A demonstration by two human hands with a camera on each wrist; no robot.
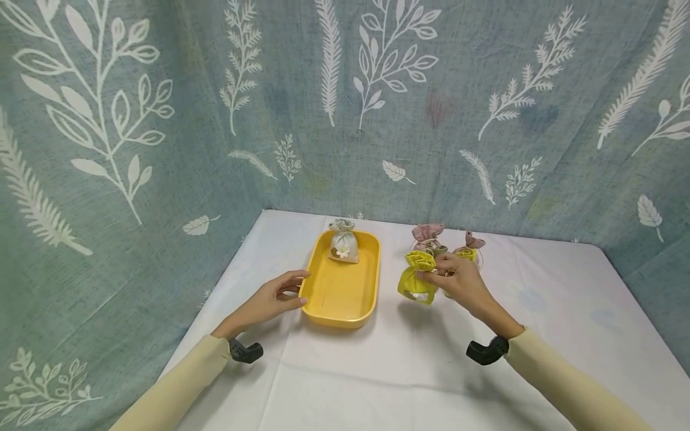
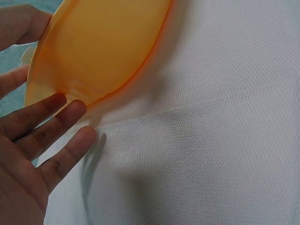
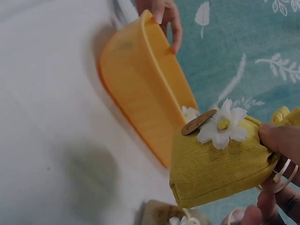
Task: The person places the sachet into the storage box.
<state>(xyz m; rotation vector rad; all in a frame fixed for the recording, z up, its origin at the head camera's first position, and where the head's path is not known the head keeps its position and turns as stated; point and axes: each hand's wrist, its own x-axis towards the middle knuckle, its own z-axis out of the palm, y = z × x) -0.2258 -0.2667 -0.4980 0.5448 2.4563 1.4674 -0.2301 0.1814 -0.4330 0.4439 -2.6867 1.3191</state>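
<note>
Fingers of the right hand [image 1: 458,281] pinch a yellow pouch [image 1: 416,278] at the tray's [image 1: 339,311] 3 o'clock, while the left hand [image 1: 269,299], fingers relaxed, touches the tray's 8 o'clock rim.

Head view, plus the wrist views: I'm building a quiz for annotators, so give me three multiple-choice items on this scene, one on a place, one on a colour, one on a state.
1. Where is the beige cloth pouch with a white flower?
A. At the far end of the yellow plastic tray
B. On the white tablecloth by the right sleeve
C. In the left hand

2. What colour is the cloth pouch that the right hand holds?
A. Pink
B. Yellow-green
C. Blue

3. What is the left hand doing?
A. Gripping a pouch
B. Clenched in a fist
C. Resting with straight fingers against the tray's near left corner

Answers:
A: the beige pouch sits inside the tray at its far end.
B: the right hand pinches the yellow-green pouch at its neck.
C: the left hand touches the tray's rim.
</note>
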